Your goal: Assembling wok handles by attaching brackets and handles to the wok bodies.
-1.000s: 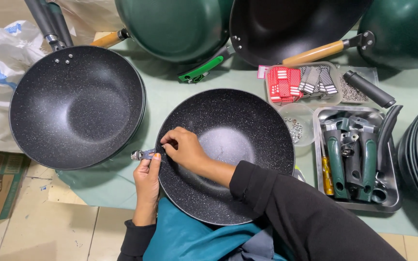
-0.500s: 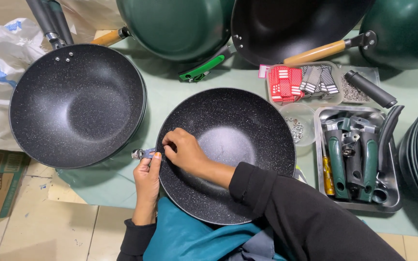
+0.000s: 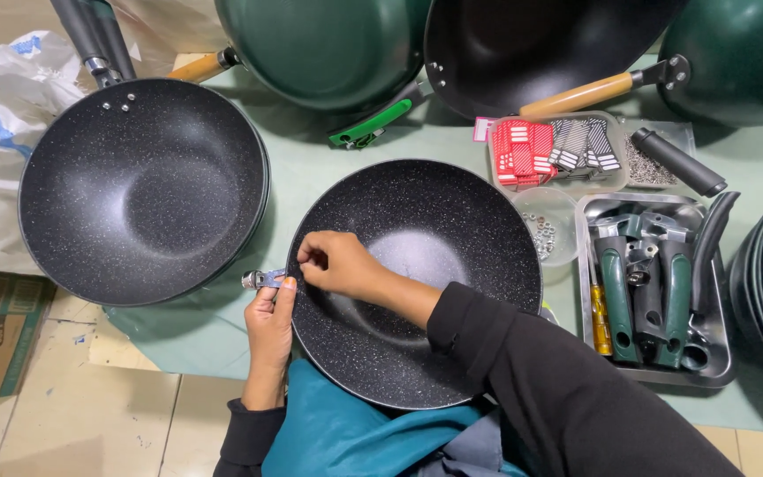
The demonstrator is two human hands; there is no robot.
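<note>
A black speckled wok (image 3: 426, 265) w/o handle is propped at the near edge of the green table mat (image 3: 311, 155), partly over the person's lap. A small metal handle bracket (image 3: 262, 279) is pinched against the wok's left rim by the left hand (image 3: 268, 331), thumb & fingers closed on it. The right hand (image 3: 337, 263) is reached inside the rim opp. the bracket, fingertips pinched narrow; what is held there cannot be told. A second speckled wok (image 3: 139, 190) w/ black handle is set at the mat's left edge. A steel tray (image 3: 717, 371) of green handles & a clear dish of nuts (image 3: 547, 228) are placed at the right.
</note>
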